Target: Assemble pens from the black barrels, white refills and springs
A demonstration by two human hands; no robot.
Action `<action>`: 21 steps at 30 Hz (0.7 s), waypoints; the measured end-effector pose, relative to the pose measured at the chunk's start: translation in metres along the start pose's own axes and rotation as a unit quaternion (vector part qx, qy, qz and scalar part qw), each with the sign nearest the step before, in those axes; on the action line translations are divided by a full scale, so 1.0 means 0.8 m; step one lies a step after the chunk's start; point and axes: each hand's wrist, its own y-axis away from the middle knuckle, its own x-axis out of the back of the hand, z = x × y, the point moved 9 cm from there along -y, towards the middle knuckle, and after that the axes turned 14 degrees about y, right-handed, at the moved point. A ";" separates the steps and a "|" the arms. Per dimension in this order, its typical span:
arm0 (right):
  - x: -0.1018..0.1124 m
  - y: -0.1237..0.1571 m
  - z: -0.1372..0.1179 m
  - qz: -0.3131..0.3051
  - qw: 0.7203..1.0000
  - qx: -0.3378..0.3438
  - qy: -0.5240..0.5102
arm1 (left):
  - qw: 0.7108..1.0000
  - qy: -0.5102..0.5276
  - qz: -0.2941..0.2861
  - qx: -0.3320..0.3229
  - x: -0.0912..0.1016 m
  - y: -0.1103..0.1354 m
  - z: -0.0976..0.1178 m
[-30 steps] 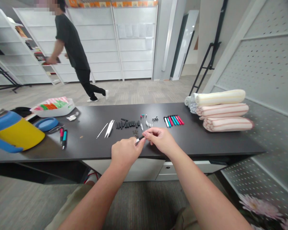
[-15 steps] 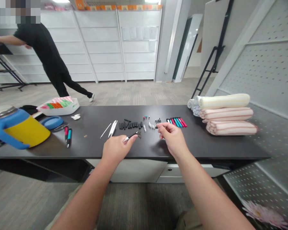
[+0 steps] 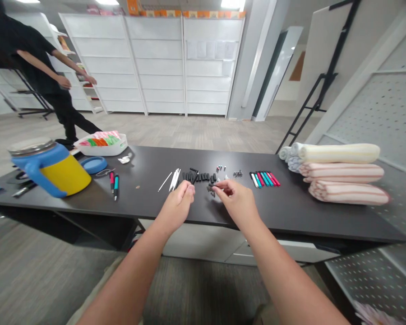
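My left hand (image 3: 178, 201) is closed near the front of the dark table, fingers wrapped round a slim pen part (image 3: 196, 177) whose black end pokes up beyond the thumb. To its right, my right hand (image 3: 237, 198) pinches a small black piece (image 3: 211, 185) over small dark metal bits (image 3: 211, 191). Behind the hands lie several black pen grips (image 3: 205, 177), partly covered by the left hand. White refill sticks (image 3: 175, 179) are on the left. Coloured pen barrels (image 3: 265, 179) form a row on the right, beside small metal parts (image 3: 237, 173).
A blue and yellow mug (image 3: 67, 171), its blue lid (image 3: 94, 164), two pens (image 3: 116, 187) and a white tray (image 3: 117, 148) of coloured packets stand left. Rolled towels (image 3: 345, 173) are stacked right. A person in black (image 3: 37, 67) is beyond the table. White shelves (image 3: 155, 67) line the back.
My view has swung left, shifting the table right in the picture. My left hand has turned, hiding more of the pen part. My right hand has moved closer to it. The person has turned round.
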 end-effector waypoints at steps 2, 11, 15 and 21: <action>-0.014 -0.003 -0.034 0.002 0.995 0.067 0.075 | 1.000 0.000 0.005 -0.001 0.000 0.000 -0.002; -0.075 -0.021 -0.077 -0.053 0.954 0.137 0.261 | 0.999 -0.042 0.024 -0.008 0.008 -0.001 0.001; -0.065 -0.018 -0.075 -0.031 0.962 0.136 0.236 | 0.998 -0.058 0.021 -0.023 0.008 0.000 0.008; -0.013 0.005 -0.056 0.028 0.995 0.077 0.059 | 0.994 -0.100 0.006 -0.043 0.003 0.004 0.016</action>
